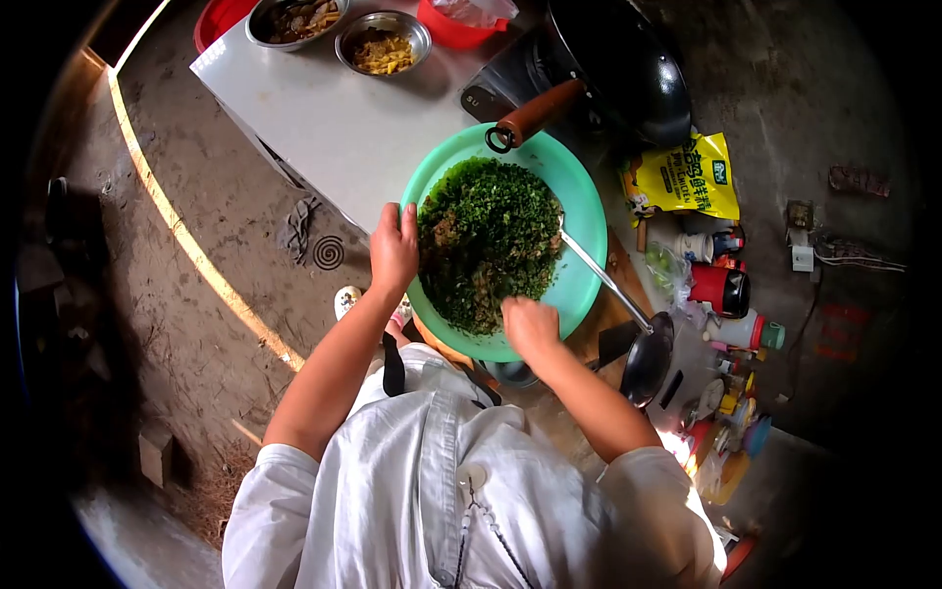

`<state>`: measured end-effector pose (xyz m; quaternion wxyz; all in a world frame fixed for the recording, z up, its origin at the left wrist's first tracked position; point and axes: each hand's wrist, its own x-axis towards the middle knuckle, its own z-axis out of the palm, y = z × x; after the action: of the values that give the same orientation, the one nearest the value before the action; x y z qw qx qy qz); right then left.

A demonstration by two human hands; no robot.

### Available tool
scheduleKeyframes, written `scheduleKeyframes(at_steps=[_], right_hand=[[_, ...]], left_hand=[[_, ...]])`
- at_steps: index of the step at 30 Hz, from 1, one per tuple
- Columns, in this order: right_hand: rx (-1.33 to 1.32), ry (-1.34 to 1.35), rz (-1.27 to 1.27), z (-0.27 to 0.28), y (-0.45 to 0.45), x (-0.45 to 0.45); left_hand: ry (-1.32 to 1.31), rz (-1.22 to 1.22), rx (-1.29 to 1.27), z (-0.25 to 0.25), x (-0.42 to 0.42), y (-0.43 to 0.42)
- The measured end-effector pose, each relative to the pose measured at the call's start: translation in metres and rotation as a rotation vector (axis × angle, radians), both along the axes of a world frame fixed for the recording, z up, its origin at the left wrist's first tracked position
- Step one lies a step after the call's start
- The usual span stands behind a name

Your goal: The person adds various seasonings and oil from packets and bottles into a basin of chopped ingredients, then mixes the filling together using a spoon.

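A pale green basin (585,265) sits in front of me, filled with chopped green herbs (496,211) mixed with brownish bits. At its left rim, my left hand (394,245) is closed on the edge, fingers over the rim. My right hand (531,326) is a closed fist above the lower part of the mix. Whatever it grips is hidden under the fingers. A long metal handle (603,267) crosses the basin's right rim, one end against the herbs. Its other end meets a dark, rounded metal piece (648,365), perhaps a ladle's bowl.
A black wok (628,74) stands beyond the basin, its wooden handle (542,110) reaching over the rim. On the white table (314,118) are metal bowls of food (383,49) and a red bowl (461,25). A yellow seasoning bag (682,179) and several jars (721,290) line the right.
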<state>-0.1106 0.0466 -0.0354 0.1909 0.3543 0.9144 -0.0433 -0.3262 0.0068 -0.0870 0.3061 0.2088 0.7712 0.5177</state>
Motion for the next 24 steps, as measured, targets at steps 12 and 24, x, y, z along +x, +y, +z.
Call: scheduleKeyframes(at_steps=[12,24], right_hand=[[0.002,0.020,-0.097,0.003,0.019,0.001],[-0.235,-0.020,-0.524,0.004,-0.011,0.033]], left_hand=[[-0.003,0.014,0.030,-0.008,0.001,0.001],[-0.104,0.094,0.111,-0.016,0.015,-0.007]])
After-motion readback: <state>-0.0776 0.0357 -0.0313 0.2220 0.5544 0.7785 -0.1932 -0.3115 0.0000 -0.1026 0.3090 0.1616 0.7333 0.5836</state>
